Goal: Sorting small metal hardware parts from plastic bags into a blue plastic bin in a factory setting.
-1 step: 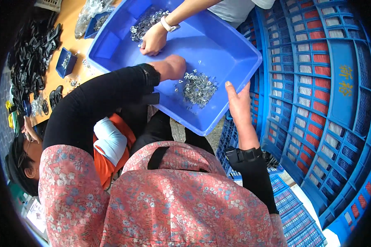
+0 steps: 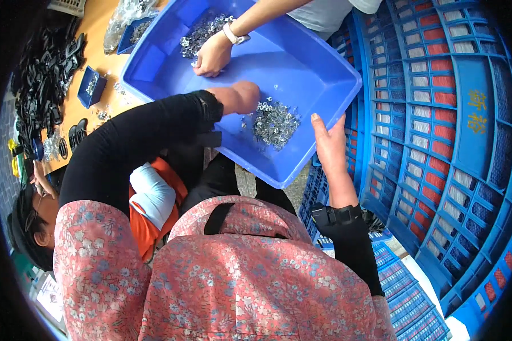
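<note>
A big blue plastic tub [image 2: 301,85] lies tilted in front of me. My right hand [image 2: 331,145] grips its right rim, thumb on top and fingers round the outside. My left hand [image 2: 242,98] is inside the tub, just left of a pile of small silvery metal parts [image 2: 274,124]. Its fingers are turned down and hidden, so whether they hold anything does not show. Beyond it, another person's hand [image 2: 213,55] with a wristband reaches in beside a second pile of small metal parts [image 2: 207,34].
Tall blue plastic crates [image 2: 472,108] stack up on the right. On the wooden table [image 2: 94,40] at left lie black parts [image 2: 40,85], a small blue box [image 2: 91,86] and a clear plastic bag [image 2: 122,28]. A person in a dark cap [image 2: 25,227] is at lower left.
My left hand has shifted slightly right, toward the near pile of metal parts. The other person's hand has moved a touch to the right. My right hand stays on the rim.
</note>
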The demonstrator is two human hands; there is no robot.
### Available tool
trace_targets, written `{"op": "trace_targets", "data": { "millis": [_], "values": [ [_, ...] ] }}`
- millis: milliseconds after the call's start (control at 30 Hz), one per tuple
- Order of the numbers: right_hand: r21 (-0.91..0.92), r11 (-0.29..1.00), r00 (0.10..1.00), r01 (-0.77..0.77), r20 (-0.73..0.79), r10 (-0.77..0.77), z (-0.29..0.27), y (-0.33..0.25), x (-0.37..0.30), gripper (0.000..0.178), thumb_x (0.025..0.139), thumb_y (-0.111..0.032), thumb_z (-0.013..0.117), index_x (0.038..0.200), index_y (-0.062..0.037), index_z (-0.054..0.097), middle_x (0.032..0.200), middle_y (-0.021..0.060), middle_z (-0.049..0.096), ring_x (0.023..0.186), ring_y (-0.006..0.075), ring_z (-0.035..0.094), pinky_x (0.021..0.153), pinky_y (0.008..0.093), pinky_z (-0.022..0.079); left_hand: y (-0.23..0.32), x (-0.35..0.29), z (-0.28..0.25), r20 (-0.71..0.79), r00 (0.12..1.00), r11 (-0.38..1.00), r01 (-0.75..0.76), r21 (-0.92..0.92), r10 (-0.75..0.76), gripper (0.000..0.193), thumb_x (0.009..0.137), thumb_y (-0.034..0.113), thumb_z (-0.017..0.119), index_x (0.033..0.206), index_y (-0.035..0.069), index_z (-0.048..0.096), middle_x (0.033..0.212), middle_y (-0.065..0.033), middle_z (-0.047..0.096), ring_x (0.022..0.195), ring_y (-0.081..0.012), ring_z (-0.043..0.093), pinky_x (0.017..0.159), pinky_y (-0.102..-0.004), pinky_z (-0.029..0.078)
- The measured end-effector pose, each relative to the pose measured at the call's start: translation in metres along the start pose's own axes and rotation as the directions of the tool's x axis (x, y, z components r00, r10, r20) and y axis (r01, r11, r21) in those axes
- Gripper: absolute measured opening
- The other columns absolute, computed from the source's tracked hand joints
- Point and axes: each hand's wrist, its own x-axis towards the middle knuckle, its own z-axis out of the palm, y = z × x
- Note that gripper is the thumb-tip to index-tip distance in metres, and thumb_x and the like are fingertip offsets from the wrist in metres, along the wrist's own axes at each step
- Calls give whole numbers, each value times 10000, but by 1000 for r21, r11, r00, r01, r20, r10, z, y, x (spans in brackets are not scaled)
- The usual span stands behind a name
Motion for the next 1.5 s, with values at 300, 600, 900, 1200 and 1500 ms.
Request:
{"op": "trace_targets", "data": {
  "millis": [300, 600, 900, 1200, 1500],
  "values": [
    [49, 998, 999, -40, 1, 40, -3, -8, -3, 668, 908, -150, 667, 1449, 28, 318, 1296, 234, 576, 1155, 315, 602, 1005, 415, 456, 60, -8, -14, -330, 944, 998, -21, -58, 0, 415, 836, 55, 532, 1244, -20, 547, 1286, -236, 524, 1224, -408, 516, 1048, -469, 447],
    [21, 998, 998, -63, -2, 63, -3, -8, -2, 640, 917, -135, 659, 1441, 18, 324, 1301, 214, 574, 1163, 296, 592, 1010, 402, 449, 94, -15, -9, 62, 997, 993, -49, -104, 55, 282, 808, 204, 671, 1035, 59, 752, 1071, -182, 721, 1044, -364, 681, 907, -462, 546],
    [88, 996, 1000, 13, 0, -13, -4, 1, 0, 617, 920, -149, 667, 1420, 8, 341, 1265, 207, 596, 1137, 297, 605, 995, 414, 459, 5, -20, -34, 139, 984, 924, -157, 347, 115, 380, 899, 375, 570, 936, 41, 747, 875, -181, 726, 827, -359, 707, 767, -456, 567],
    [79, 996, 999, -48, 10, 47, -5, -3, -1, 570, 937, -132, 654, 1405, 12, 362, 1279, 174, 568, 1134, 237, 577, 991, 372, 458, 59, -22, -22, 538, 838, 994, -111, 0, 93, 329, 857, 348, 671, 846, 25, 733, 747, -91, 695, 660, -205, 667, 598, -376, 553],
    [63, 997, 999, -41, -17, 42, -1, 0, 3, 667, 892, -188, 699, 1424, 23, 358, 1256, 220, 609, 1123, 317, 621, 982, 421, 474, 46, 53, -18, -197, 980, 996, -25, -81, 9, 259, 792, 295, 651, 880, 72, 749, 914, -198, 713, 884, -402, 685, 799, -480, 552]
  ]
}}
